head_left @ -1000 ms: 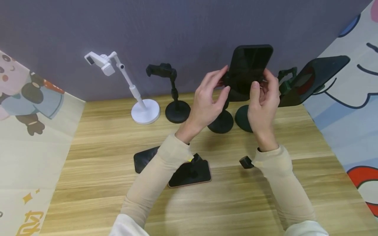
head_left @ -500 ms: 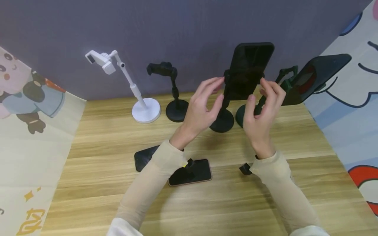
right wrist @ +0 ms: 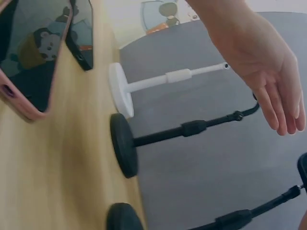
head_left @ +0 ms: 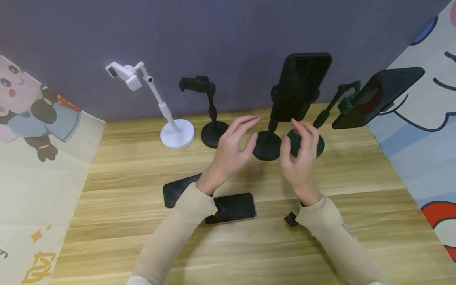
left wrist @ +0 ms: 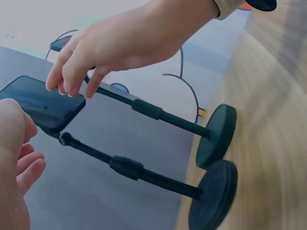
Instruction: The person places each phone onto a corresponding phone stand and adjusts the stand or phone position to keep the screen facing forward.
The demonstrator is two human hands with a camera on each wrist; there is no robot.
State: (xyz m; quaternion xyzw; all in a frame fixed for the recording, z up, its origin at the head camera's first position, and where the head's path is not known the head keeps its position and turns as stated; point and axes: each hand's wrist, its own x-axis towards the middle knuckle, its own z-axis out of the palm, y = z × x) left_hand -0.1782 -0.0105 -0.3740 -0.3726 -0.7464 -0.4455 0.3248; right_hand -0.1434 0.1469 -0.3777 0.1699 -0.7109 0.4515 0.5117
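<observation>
A black phone (head_left: 304, 79) sits clamped upright in a black phone stand (head_left: 267, 146), leaning back a little. My left hand (head_left: 233, 148), fingers loosely bent and holding nothing, hovers in front and to the left of that stand. To the right, my right hand (head_left: 301, 156) is likewise free of anything, its fingertips just below the phone's lower edge in the head view. Behind it stands a dark green phone stand (head_left: 318, 144) with another phone (head_left: 379, 99) tilted in its clamp. In the left wrist view, the right hand (left wrist: 124, 43) appears beside the clamped phone (left wrist: 45, 103).
A white phone stand (head_left: 177, 134) and a second black stand (head_left: 215, 134), both with bare clamps, stand at the back left. Two phones lie on the wooden table (head_left: 270, 249): a dark phone (head_left: 178, 190) and a pink-edged phone (head_left: 235, 208). A grey wall (head_left: 228, 39) rises behind.
Both hands have let go of the clamped phone and drawn back down toward the front of the table. The phone stays in the stand's clamp.
</observation>
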